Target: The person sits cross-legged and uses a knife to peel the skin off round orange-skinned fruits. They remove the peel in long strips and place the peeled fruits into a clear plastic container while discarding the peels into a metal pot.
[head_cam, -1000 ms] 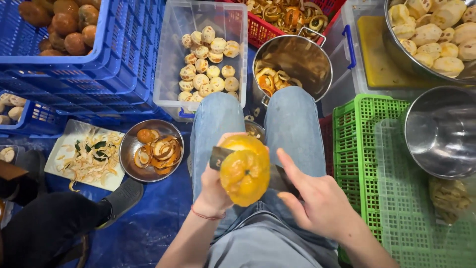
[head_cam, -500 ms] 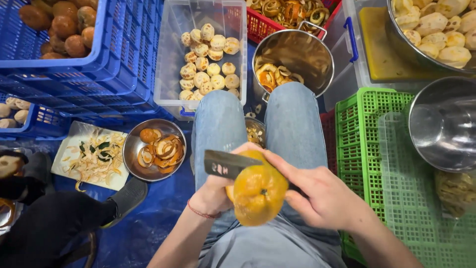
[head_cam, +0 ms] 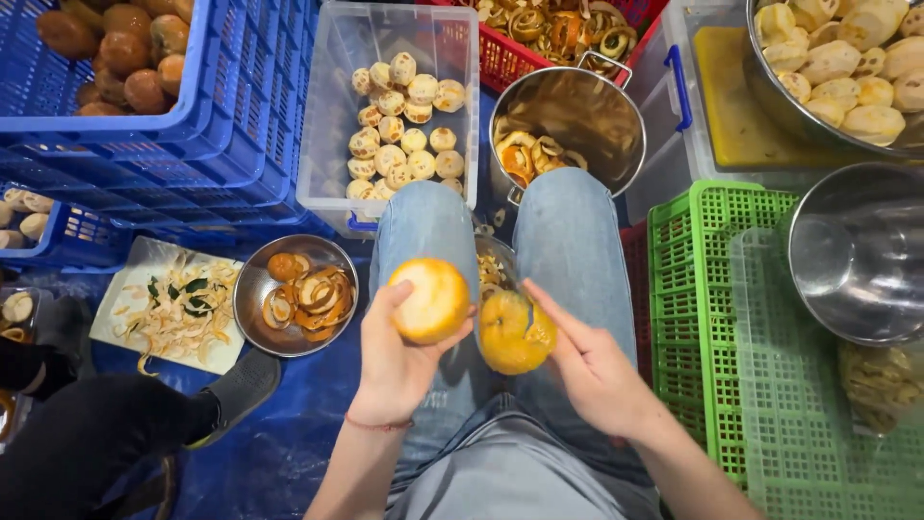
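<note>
Hands | left (head_cam: 390, 361) grasps peeled fruit (head_cam: 430, 299) | right (head_cam: 599, 371) grasps orange rind (head_cam: 515, 333) | knife hidden

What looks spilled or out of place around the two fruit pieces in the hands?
Only small things stand out. Peel scraps lie loose between the clear tub and the steel pot, outside any container. The left hand and right hand each hold an orange piece normally.

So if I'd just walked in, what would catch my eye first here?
Probably the two orange fruit pieces over the person's lap: one in the left hand, one at the right hand. Then the clear tub of pale peeled fruit ahead, and the green crate at right.
</note>
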